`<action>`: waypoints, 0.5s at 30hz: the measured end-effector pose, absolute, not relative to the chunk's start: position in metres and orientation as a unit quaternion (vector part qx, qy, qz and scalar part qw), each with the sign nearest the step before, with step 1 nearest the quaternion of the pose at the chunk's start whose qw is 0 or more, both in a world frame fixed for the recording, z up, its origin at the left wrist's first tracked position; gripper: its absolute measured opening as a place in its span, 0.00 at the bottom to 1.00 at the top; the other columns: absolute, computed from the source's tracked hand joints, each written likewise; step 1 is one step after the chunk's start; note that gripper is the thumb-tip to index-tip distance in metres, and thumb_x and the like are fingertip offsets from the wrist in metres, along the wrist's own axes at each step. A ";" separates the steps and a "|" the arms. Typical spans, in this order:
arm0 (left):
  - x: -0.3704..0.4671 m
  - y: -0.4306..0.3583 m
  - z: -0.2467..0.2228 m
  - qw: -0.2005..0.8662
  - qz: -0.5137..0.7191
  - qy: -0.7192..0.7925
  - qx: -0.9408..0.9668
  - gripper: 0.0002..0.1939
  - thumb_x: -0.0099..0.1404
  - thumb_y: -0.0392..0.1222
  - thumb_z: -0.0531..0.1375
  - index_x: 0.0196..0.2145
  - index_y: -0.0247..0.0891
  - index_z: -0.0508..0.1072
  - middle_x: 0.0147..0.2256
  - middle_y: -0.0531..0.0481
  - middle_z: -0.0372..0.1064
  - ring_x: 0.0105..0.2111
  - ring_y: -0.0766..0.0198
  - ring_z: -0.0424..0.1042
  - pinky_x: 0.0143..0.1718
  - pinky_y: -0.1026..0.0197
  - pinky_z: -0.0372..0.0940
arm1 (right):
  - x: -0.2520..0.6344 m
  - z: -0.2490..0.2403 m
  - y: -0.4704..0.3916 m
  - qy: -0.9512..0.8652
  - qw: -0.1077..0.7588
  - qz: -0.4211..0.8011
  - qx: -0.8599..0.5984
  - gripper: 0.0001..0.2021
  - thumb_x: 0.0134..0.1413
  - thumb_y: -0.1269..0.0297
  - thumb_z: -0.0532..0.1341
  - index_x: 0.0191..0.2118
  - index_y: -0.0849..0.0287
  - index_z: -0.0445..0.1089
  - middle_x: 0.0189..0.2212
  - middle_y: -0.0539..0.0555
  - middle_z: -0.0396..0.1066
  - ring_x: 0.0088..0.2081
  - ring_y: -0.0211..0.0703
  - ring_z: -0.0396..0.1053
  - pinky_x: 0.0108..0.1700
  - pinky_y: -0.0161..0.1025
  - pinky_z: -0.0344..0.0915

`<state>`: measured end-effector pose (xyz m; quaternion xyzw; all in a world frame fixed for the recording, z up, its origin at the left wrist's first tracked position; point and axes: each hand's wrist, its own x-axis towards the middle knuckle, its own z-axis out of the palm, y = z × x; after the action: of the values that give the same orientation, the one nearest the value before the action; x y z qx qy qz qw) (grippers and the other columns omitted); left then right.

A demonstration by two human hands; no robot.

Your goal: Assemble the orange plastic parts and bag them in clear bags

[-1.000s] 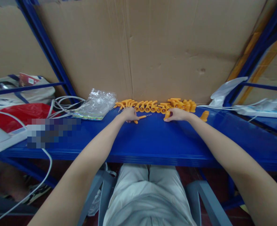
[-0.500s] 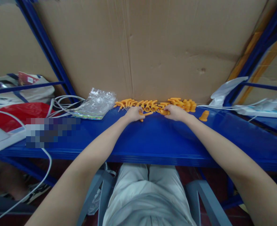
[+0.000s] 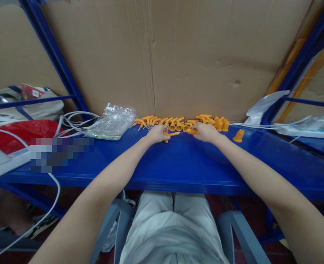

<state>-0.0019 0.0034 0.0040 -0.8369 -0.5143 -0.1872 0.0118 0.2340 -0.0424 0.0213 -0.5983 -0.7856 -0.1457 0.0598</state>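
My left hand (image 3: 156,134) is closed around the handle end of an orange plastic screw (image 3: 174,134). Its spiral shaft points right, toward my other hand. In my right hand (image 3: 206,132) the fingers grip an orange cap-shaped plastic piece (image 3: 190,131), partly hidden by them. A small gap separates the two pieces, with what looks like a thin chain near the screw's tip. Just behind the hands lies a row of similar orange pieces (image 3: 179,126), some with round open ends. More orange cap-shaped pieces (image 3: 224,124) cluster to the right, and a lone orange cap (image 3: 238,135) stands apart.
The blue table (image 3: 178,161) meets a cardboard wall (image 3: 195,66) at the back. A clear plastic bag (image 3: 113,121) lies left of the orange row. White cables (image 3: 76,119) and a red bag (image 3: 21,134) are further left. Blue posts (image 3: 57,62) rise at both sides.
Both hands stay almost in place with their pieces. The screw's tip and the cap-shaped piece have shifted very slightly.
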 end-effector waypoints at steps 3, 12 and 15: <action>-0.002 0.003 0.004 0.012 -0.190 -0.511 -0.838 0.15 0.53 0.44 0.64 0.38 0.38 0.76 0.33 0.46 0.76 0.35 0.54 0.74 0.36 0.59 0.62 | 0.236 0.022 -0.043 -0.778 0.048 -0.154 -0.607 0.18 0.57 0.68 0.57 0.52 0.61 0.71 0.54 0.62 0.71 0.53 0.56 0.70 0.51 0.47 0.66; -0.002 0.005 0.002 0.013 -0.214 -0.491 -0.844 0.13 0.52 0.42 0.64 0.37 0.37 0.76 0.30 0.47 0.75 0.32 0.57 0.73 0.32 0.61 0.61 | 0.232 0.021 -0.044 -0.783 0.035 -0.168 -0.598 0.18 0.58 0.69 0.55 0.53 0.65 0.70 0.51 0.66 0.71 0.50 0.59 0.72 0.48 0.48 0.67; 0.000 0.004 0.002 0.005 -0.224 -0.482 -0.847 0.14 0.52 0.42 0.64 0.38 0.37 0.76 0.28 0.48 0.74 0.30 0.58 0.72 0.32 0.61 0.61 | 0.231 0.018 -0.042 -0.815 0.069 -0.158 -0.553 0.17 0.58 0.69 0.56 0.52 0.63 0.70 0.50 0.65 0.70 0.48 0.57 0.72 0.47 0.47 0.67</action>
<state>0.0002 0.0038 0.0019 -0.8472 -0.4818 -0.2238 0.0051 0.2308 -0.0420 0.0183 -0.5525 -0.8155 -0.1581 0.0688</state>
